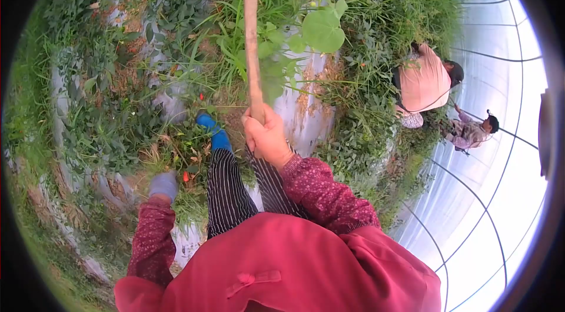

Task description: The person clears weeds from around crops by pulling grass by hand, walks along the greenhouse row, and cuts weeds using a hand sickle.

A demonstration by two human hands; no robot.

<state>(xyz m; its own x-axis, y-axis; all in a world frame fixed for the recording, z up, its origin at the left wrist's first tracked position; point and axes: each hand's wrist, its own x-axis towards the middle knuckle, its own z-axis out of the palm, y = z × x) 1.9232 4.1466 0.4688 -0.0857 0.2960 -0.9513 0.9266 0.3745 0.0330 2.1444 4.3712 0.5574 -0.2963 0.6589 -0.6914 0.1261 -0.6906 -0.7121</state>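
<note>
My right hand, bare, is wrapped round a long wooden pole that runs up and away past the top of the view. The far end of this pole is out of sight. Lower on the left, my left hand wears a grey-blue glove and reaches down at low plants and grass. Its fingers are not clear enough to show whether they grip anything. Close beside the glove hangs a red pepper. Another red pepper lies farther up, near my blue shoe.
Rows of leafy plants grow through pale plastic mulch film, with tall grass between. A broad-leaved weed rises past the pole. Two people work to the right, a bent person in pink and a person behind, near the greenhouse wall.
</note>
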